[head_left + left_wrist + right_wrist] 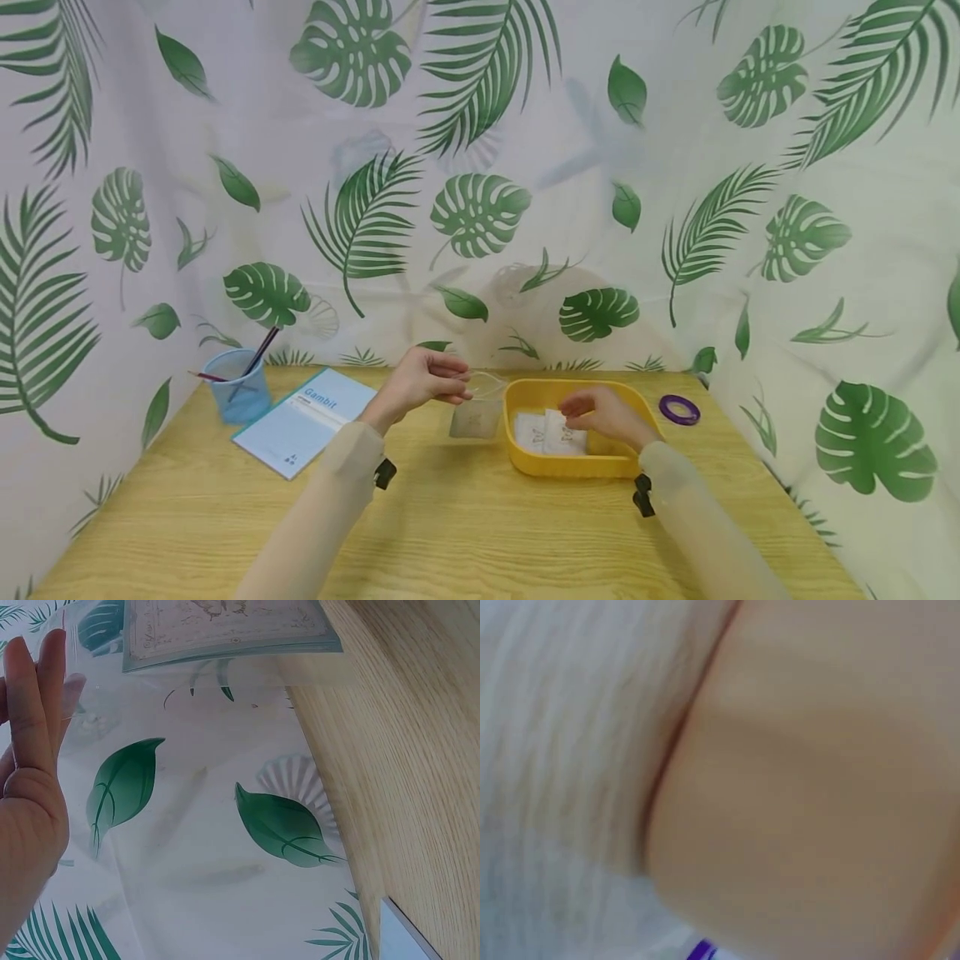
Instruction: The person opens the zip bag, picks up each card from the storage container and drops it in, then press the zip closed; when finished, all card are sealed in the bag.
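My left hand pinches the top of a clear plastic bag above the table, left of a yellow tray. In the left wrist view a flat printed stack shows inside the bag, and the fingers are at the left edge. Inside the tray lie white packets with small brown prints, one of them a left packet. My right hand reaches in from the right and its fingertips pinch the edge of a tilted white packet. The right wrist view is mostly filled by blurred skin and sleeve.
A blue mesh pen cup with pencils stands at the left. Beside it lies a light blue notebook. A purple ring, perhaps a roll of tape, lies right of the tray. Leaf-patterned cloth hangs behind the wooden table.
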Action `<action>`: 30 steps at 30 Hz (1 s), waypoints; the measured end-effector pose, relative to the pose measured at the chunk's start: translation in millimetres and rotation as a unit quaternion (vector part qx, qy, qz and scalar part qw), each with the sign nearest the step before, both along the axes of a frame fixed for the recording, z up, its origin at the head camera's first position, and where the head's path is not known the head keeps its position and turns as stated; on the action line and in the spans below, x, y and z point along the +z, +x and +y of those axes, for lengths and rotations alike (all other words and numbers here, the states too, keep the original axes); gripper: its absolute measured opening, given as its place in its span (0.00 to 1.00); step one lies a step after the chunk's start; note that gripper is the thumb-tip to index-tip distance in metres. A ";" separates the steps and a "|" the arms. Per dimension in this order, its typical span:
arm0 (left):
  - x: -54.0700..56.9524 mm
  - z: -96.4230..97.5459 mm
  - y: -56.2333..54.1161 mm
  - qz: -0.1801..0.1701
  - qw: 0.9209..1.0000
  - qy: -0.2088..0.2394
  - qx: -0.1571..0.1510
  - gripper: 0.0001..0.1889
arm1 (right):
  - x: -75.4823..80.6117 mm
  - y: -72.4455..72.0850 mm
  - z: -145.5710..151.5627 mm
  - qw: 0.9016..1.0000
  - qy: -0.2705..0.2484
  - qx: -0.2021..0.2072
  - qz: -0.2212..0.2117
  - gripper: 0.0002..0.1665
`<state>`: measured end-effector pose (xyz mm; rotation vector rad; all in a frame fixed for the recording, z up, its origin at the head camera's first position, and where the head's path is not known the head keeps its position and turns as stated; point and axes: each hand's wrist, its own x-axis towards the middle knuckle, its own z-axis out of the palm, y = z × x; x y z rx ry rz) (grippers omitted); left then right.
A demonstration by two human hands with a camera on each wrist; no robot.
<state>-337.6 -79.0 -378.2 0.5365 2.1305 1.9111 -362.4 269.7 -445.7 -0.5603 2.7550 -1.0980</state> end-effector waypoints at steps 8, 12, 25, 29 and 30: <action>-1.5 1.1 -1.0 -0.002 1.000 -0.002 -0.003 0.20 | -21.0 -7.3 23.5 1.000 0.012 -0.005 -0.015 0.21; -1.1 0.1 -1.1 -0.002 1.000 -0.004 0.000 0.20 | -23.8 -9.2 27.1 0.999 0.010 -0.021 -0.026 0.24; -3.3 -2.3 -0.1 0.000 1.000 0.007 -0.004 0.20 | -26.7 -12.2 24.9 0.998 0.059 -0.021 -0.010 0.29; -2.2 -2.7 -0.5 -0.002 1.000 0.006 -0.001 0.20 | -24.8 -12.3 23.6 0.998 0.061 -0.018 -0.008 0.27; -2.1 -2.7 -0.7 -0.004 1.000 0.006 -0.001 0.20 | -24.7 -12.8 23.4 0.998 0.062 -0.016 -0.009 0.26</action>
